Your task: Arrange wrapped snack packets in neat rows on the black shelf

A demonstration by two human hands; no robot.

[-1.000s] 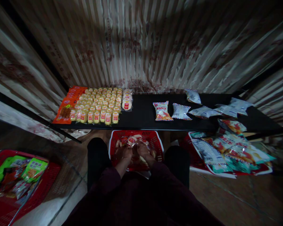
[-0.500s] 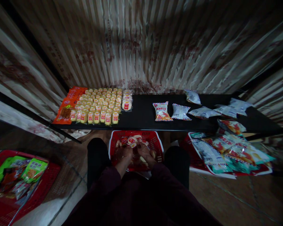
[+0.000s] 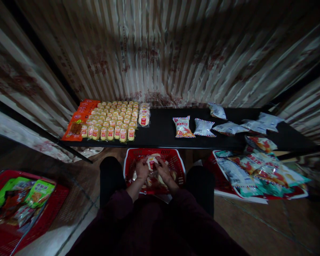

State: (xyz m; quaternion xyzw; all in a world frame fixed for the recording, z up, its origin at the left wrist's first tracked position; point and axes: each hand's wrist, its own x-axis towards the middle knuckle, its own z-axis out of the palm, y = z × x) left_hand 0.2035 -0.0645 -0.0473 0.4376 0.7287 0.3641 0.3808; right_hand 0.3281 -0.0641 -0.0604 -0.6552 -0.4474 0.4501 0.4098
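Between my knees stands a red basket (image 3: 181,167) with a white rim, holding several clear-wrapped round pastries. Over it, my left hand (image 3: 142,169) and my right hand (image 3: 164,171) grip a wrapped white pastry (image 3: 152,163) with a red label from both sides. The fingers of each hand are closed about its edges. On the black shelf (image 3: 160,133) just beyond, a short column of similar white wrapped pastries (image 3: 144,119) lies beside rows of small yellow packaged cakes (image 3: 113,122).
An orange snack bag (image 3: 80,117) lies at the shelf's left end, several chip bags (image 3: 183,127) on its right half. A basket (image 3: 306,193) heaped with bags stands at right, another red basket (image 3: 49,209) at left. A striped curtain (image 3: 154,53) hangs behind.
Both hands have risen slightly from the basket's contents, lifting a white pastry between them, its red label now facing up. The shelf goods stay where they were.
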